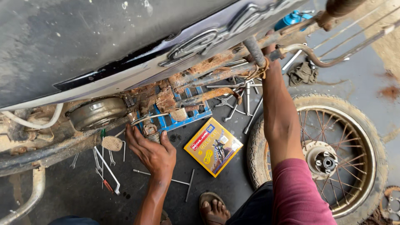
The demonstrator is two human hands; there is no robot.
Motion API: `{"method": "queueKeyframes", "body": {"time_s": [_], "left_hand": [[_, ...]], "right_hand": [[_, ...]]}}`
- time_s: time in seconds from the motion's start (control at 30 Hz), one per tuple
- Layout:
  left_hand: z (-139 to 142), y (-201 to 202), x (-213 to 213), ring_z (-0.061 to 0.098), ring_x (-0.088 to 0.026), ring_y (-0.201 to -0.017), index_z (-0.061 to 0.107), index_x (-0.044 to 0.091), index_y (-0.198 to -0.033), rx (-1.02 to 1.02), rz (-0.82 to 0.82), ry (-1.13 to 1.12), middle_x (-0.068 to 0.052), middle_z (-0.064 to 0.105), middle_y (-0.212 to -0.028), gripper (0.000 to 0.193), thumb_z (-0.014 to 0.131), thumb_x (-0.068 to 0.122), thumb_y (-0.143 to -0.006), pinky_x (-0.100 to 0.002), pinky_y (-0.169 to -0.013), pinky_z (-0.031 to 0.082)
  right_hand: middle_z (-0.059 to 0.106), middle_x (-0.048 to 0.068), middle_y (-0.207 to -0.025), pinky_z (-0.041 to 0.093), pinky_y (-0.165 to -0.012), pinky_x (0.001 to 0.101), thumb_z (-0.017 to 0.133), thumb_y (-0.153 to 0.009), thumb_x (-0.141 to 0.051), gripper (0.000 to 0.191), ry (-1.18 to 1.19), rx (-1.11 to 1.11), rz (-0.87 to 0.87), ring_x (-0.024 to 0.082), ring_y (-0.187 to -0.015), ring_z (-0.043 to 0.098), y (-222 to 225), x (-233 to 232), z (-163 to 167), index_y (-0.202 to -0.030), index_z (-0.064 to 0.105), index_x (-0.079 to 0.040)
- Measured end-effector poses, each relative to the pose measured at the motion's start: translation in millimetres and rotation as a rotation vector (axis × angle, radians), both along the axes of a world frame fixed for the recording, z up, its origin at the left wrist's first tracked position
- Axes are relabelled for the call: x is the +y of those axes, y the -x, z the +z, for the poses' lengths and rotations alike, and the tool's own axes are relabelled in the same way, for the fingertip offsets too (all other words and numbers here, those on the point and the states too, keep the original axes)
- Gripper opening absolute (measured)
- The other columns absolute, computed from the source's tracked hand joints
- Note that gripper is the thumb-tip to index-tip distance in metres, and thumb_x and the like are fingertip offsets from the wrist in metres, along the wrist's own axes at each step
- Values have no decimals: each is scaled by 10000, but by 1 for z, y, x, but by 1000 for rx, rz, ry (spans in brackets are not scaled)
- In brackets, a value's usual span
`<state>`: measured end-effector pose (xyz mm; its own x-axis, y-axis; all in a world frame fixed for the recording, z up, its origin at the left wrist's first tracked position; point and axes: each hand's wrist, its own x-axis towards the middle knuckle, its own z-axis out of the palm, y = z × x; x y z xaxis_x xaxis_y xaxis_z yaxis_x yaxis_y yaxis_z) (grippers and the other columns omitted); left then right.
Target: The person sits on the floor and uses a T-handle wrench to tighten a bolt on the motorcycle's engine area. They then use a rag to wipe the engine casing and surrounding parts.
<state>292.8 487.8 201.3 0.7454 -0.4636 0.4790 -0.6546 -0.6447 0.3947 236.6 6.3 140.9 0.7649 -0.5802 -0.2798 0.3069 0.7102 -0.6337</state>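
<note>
I look down past a tilted motorcycle, its dark seat (83, 37) filling the top left and its rusty frame (208, 73) running across. My left hand (152, 150) reaches under the frame and grips a small rusty part by the blue tool tray (183, 118). My right hand (266, 50) is raised, its forearm crossing the picture, and it clasps a grey frame tube (254, 50) near the rear. Its fingers are mostly hidden behind the tube.
A yellow cardboard box (213, 146) lies on the dark floor beside the tray. A loose spoked wheel (329, 158) lies at the right. Several spanners (106, 164) and T-handle wrenches (241, 100) are scattered about. My sandalled foot (212, 208) is at the bottom.
</note>
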Motion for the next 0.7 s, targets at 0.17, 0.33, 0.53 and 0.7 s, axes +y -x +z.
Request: {"method": "queueKeyframes", "body": {"time_s": [0.17, 0.33, 0.53, 0.7], "left_hand": [[2, 1, -1, 302, -562, -1485, 191, -107, -1533, -11, 1, -3, -367, 269, -1573, 704, 504, 361, -1110, -690, -1210, 300], [8, 5, -2, 320, -589, -1450, 229, -128, -1514, 20, 30, 44, -374, 283, -1558, 714, 597, 278, -1056, -669, -1189, 308], [13, 6, 0, 346, -547, -1469, 330, -139, -1484, 47, 21, 94, -361, 317, -1574, 641, 625, 180, -1013, -565, -1220, 336], [14, 14, 21, 315, -509, -1495, 342, -169, -1506, -12, -184, -2, -343, 304, -1597, 650, 622, 93, -981, -560, -1210, 337]], "right_hand": [[711, 116, -1017, 525, -765, 430, 599, -985, -286, 351, 238, 82, 19, 236, -909, 651, 4, 2, -11, -1188, 648, -3], [696, 85, -948, 525, -658, 329, 703, -1021, -119, 175, 724, 561, -7, 153, -798, 644, 69, 34, -15, -1121, 677, 23], [795, 135, -954, 576, -793, 391, 682, -1014, -347, 374, 974, 1369, 612, 222, -854, 704, 125, 89, 4, -1031, 801, 7], [767, 99, -1145, 555, -966, 415, 689, -889, -389, 347, 1354, 1180, 1231, 265, -1077, 719, 139, 164, -7, -1124, 780, -150]]}}
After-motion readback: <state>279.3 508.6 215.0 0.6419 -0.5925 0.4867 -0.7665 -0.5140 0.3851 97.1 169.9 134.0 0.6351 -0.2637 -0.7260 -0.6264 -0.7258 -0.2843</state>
